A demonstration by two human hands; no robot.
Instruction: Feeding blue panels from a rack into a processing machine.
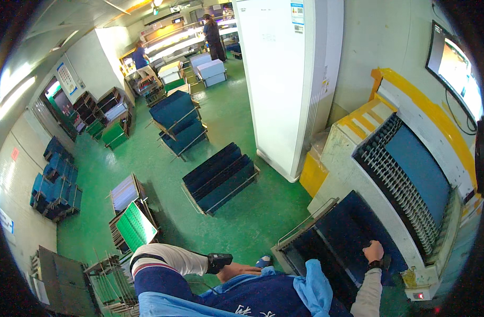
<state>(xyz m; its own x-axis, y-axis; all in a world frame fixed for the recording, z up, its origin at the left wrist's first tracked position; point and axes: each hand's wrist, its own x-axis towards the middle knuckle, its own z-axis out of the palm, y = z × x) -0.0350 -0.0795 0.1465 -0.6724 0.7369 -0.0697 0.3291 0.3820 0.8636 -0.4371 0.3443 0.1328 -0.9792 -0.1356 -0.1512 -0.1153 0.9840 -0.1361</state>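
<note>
Down at the lower right, right hand (373, 250) pressed on the top edge of a dark blue panel (353, 224), fingers curled over it (a dark band at the wrist). Flat, thin, matte sheet, rectangular, leaning among others in a slotted metal rack (305, 240) with thin wire rails. Just beyond, a pale, scuffed conveyor machine (353, 164), yellow-edged, with a bed of close-set grey rollers (397, 185) carrying another blue sheet (421, 166).

Lower centre, left hand (236, 270) held against the body above a blue jacket (252, 298), fingers loosely together, clamped on nothing visible; a black device strapped at the wrist.

Across the glossy green floor (242, 222), more wire racks: one packed with dark blue panels (219, 177), two stacked further back (178, 124), and nearer left a rack of green ribbed boards (136, 227) beside white ones (124, 193). Tall white cabinet (279, 79) blocking the middle of the view. Blue stacks (54, 185) along the left wall. Wall screen (453, 66) at upper right. Two people far back at a lit bench, well apart from the racks.
</note>
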